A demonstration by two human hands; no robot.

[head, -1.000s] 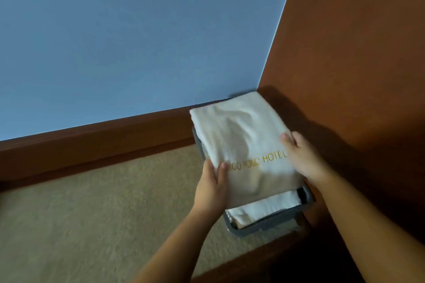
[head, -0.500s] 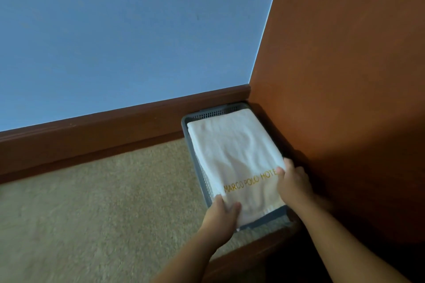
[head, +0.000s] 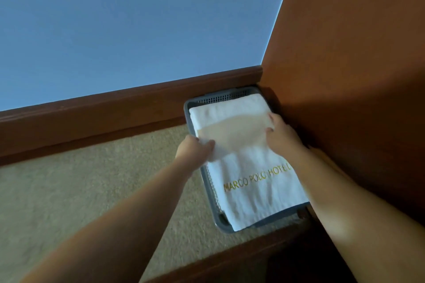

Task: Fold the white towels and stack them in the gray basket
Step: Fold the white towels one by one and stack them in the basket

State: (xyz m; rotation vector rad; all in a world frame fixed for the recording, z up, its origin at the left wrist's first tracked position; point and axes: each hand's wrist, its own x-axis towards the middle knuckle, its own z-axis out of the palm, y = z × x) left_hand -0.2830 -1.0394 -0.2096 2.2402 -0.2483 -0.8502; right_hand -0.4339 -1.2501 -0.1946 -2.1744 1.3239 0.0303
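Head view: folded white towel (head: 250,167) lies in the gray basket (head: 212,202), both hands on its far half.

Its long axis runs away from the person into the corner. The left hand (head: 193,148) pinches the left edge; the right hand (head: 281,135) rests with fingers spread flat, gripping nothing. The wooden panel (head: 356,99) crowds the right side; open carpet (head: 92,190) lies left.

This looks like a hotel room: the white towel (head: 250,167) carries gold letters "MARCO POLO HOTEL" (last letters partly hidden). Beige carpet (head: 80,186), dark wooden baseboard (head: 115,108) and a blue wall (head: 138,25) surround it.
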